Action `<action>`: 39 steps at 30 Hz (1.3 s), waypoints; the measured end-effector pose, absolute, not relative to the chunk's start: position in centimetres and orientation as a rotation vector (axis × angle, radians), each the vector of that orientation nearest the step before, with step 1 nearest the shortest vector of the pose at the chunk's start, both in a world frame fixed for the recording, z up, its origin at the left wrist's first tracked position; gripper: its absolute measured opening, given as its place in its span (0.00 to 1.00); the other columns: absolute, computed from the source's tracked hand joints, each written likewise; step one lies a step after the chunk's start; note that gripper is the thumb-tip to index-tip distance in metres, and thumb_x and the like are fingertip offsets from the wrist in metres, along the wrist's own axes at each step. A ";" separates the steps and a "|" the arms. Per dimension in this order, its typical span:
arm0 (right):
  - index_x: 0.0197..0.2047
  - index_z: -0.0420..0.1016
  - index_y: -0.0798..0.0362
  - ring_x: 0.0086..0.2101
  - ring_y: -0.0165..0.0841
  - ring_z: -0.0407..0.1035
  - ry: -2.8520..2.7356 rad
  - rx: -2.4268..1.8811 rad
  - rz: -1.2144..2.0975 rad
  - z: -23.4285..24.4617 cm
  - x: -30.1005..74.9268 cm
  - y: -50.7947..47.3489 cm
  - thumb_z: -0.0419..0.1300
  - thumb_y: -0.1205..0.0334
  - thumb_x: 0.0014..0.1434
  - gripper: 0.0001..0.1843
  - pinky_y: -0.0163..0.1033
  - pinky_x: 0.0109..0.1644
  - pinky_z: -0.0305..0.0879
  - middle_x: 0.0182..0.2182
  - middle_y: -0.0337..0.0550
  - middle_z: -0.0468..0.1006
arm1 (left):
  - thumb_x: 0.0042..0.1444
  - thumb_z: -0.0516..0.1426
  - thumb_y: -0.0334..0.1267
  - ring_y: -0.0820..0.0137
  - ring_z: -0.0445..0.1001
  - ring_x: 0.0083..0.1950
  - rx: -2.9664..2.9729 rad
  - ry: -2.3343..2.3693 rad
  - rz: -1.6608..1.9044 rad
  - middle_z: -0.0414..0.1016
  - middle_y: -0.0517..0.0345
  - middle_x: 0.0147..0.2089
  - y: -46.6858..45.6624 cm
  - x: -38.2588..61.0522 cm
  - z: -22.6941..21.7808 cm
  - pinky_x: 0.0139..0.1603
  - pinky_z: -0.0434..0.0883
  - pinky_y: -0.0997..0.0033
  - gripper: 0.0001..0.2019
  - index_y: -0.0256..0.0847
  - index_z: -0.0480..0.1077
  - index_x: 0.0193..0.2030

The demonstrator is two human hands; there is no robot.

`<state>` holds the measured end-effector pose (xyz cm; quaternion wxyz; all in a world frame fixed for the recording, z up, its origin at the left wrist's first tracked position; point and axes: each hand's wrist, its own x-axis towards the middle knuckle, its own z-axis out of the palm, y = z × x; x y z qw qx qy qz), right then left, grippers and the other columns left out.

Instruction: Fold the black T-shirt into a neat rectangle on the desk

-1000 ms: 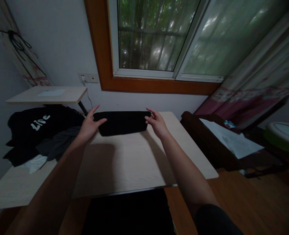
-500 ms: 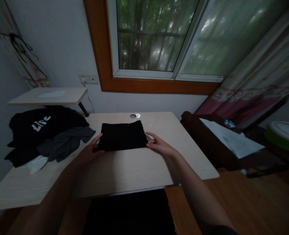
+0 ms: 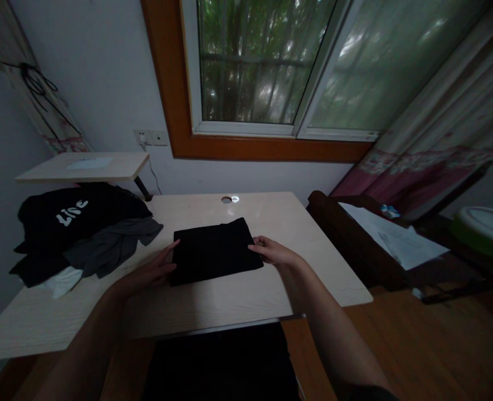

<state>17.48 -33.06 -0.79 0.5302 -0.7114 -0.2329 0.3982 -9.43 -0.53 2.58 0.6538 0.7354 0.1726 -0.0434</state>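
Note:
A black garment (image 3: 215, 252), folded into a flat rectangle, lies on the light wooden table (image 3: 238, 295) near its middle. My left hand (image 3: 154, 272) rests at the garment's left edge, fingers stretched out flat along the cloth. On the right edge sits my right hand (image 3: 274, 252), fingers curled over the fabric and pressing or pinching it. Both forearms reach in from the near side of the table.
A pile of dark clothes (image 3: 79, 231), one with white lettering, lies at the table's left. A small shelf (image 3: 83, 166) juts from the wall behind it. A cable hole (image 3: 227, 199) is at the table's far edge. A dark bench with papers (image 3: 390, 236) stands to the right.
The garment was held up at the far edge of the table, then folded down flat. It has since slid toward me, and both hands have come nearer with it.

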 end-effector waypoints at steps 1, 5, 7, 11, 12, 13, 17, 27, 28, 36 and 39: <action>0.38 0.61 0.49 0.13 0.22 0.50 -0.578 -1.724 0.942 -0.6 17.6 -33.1 0.71 0.39 0.52 0.29 0.30 0.16 0.39 0.16 0.23 0.60 | 0.58 0.62 0.52 0.75 0.60 0.20 1.674 0.387 -0.126 0.62 0.69 0.22 -0.5 -9.3 2.4 0.22 0.56 0.77 0.44 0.46 0.50 0.77; 0.44 0.65 0.50 0.17 0.24 0.58 -0.548 -1.706 0.831 0.2 17.4 -32.4 0.71 0.41 0.52 0.28 0.30 0.19 0.50 0.22 0.28 0.69 | 0.62 0.57 0.56 0.76 0.55 0.18 1.672 0.460 -0.020 0.55 0.73 0.19 -0.1 -7.6 1.8 0.22 0.50 0.77 0.46 0.48 0.39 0.79; 0.51 0.66 0.48 0.19 0.25 0.61 -0.486 -1.618 0.789 0.4 17.2 -31.4 0.72 0.44 0.52 0.31 0.30 0.21 0.54 0.26 0.30 0.73 | 0.60 0.59 0.57 0.76 0.56 0.18 1.665 0.516 0.059 0.54 0.73 0.19 0.1 -6.3 1.6 0.22 0.50 0.76 0.47 0.48 0.39 0.79; 0.58 0.64 0.47 0.30 0.32 0.73 -0.375 -1.479 0.695 0.4 17.0 -29.0 0.73 0.50 0.49 0.37 0.35 0.30 0.66 0.33 0.37 0.79 | 0.54 0.66 0.54 0.75 0.63 0.19 1.606 0.606 0.166 0.64 0.70 0.21 -0.1 -3.8 1.3 0.23 0.56 0.77 0.53 0.45 0.41 0.79; 0.57 0.65 0.47 0.31 0.34 0.74 -0.359 -1.478 0.655 0.3 17.0 -28.5 0.73 0.51 0.48 0.37 0.36 0.33 0.68 0.33 0.38 0.79 | 0.52 0.68 0.52 0.74 0.67 0.21 1.583 0.625 0.178 0.69 0.67 0.24 -0.2 -3.3 1.3 0.24 0.59 0.76 0.55 0.45 0.42 0.78; 0.56 0.66 0.48 0.32 0.34 0.74 -0.349 -1.485 0.617 0.2 17.1 -28.0 0.73 0.51 0.47 0.36 0.37 0.34 0.68 0.33 0.37 0.79 | 0.50 0.70 0.50 0.71 0.71 0.23 1.559 0.642 0.192 0.74 0.63 0.28 -0.4 -2.8 1.4 0.25 0.64 0.75 0.56 0.44 0.42 0.78; 0.55 0.67 0.46 0.30 0.33 0.72 -0.363 -1.448 0.521 0.4 16.8 -27.5 0.72 0.53 0.46 0.34 0.36 0.34 0.66 0.32 0.35 0.78 | 0.45 0.73 0.41 0.62 0.81 0.36 1.458 0.615 0.279 0.82 0.50 0.40 -0.7 -2.0 1.8 0.38 0.76 0.67 0.56 0.44 0.47 0.77; 0.57 0.66 0.43 0.28 0.33 0.66 -0.362 -1.692 0.309 -1.8 17.5 -28.8 0.67 0.53 0.51 0.31 0.36 0.34 0.62 0.27 0.30 0.69 | 0.42 0.71 0.46 0.65 0.78 0.33 1.679 0.683 0.420 0.76 0.61 0.32 0.9 -0.9 -0.2 0.40 0.74 0.63 0.49 0.35 0.59 0.70; 0.58 0.66 0.43 0.29 0.34 0.67 -0.385 -1.792 0.287 -2.3 17.8 -29.0 0.66 0.54 0.52 0.30 0.37 0.35 0.62 0.28 0.31 0.70 | 0.42 0.71 0.47 0.65 0.77 0.32 1.714 0.699 0.415 0.75 0.61 0.32 1.1 -0.7 -0.7 0.40 0.74 0.63 0.48 0.35 0.60 0.69; 0.65 0.65 0.52 0.44 0.44 0.72 -0.608 -2.204 -0.078 -1.5 17.2 -29.5 0.58 0.62 0.62 0.28 0.49 0.52 0.67 0.44 0.51 0.76 | 0.51 0.63 0.40 0.56 0.76 0.51 2.136 0.732 0.610 0.76 0.47 0.51 0.4 -0.8 -0.2 0.63 0.67 0.51 0.34 0.39 0.66 0.66; 0.64 0.69 0.54 0.54 0.48 0.68 -0.775 -2.255 -0.351 -0.1 16.0 -28.8 0.54 0.66 0.64 0.26 0.54 0.62 0.64 0.53 0.58 0.73 | 0.56 0.60 0.37 0.49 0.65 0.67 2.358 0.548 0.754 0.70 0.44 0.63 -1.8 -0.8 1.4 0.74 0.54 0.48 0.28 0.43 0.69 0.65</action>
